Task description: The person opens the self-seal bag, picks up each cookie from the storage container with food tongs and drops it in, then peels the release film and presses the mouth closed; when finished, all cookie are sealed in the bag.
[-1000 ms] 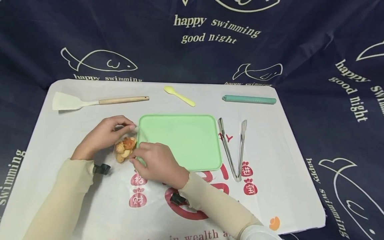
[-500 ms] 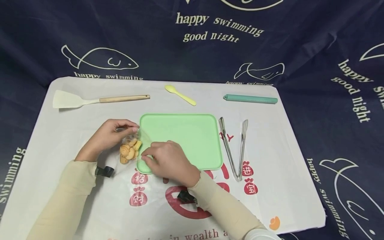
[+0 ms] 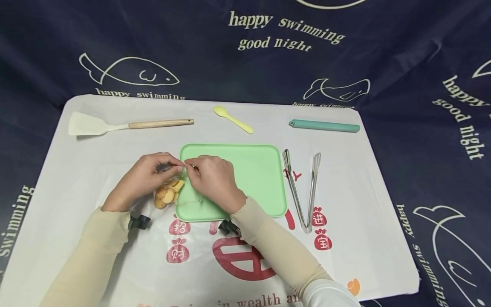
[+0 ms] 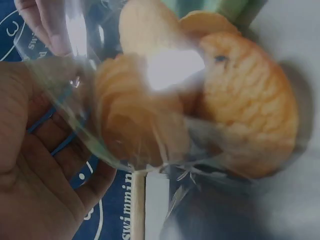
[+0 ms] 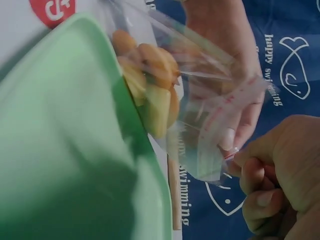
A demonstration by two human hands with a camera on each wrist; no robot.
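A clear plastic bag [image 5: 210, 125] of golden cookies [image 3: 168, 196] hangs at the left edge of the green tray [image 3: 245, 179]. My left hand [image 3: 143, 179] pinches the bag's top edge between thumb and forefinger. Meeting it fingertip to fingertip, my right hand [image 3: 215, 177] pinches the same edge, beside a strip with pink print visible in the right wrist view. Up close in the left wrist view, one cookie [image 4: 250, 100] has a scaly, fish-like pattern and another [image 4: 135, 100] is ridged. The lower part of the bag overlaps the tray's rim.
Behind the tray lie a white spatula [image 3: 153, 124] with a wooden handle, a yellow spoon [image 3: 234, 120] and a teal stick-shaped thing [image 3: 326, 125]. Metal tongs [image 3: 295, 192] lie spread just right of the tray. A printed white sheet [image 3: 364, 238] covers the table.
My right hand has moved from the bag's lower side up and away to its top edge, joining the left fingertips. The left hand and bag have shifted slightly right.
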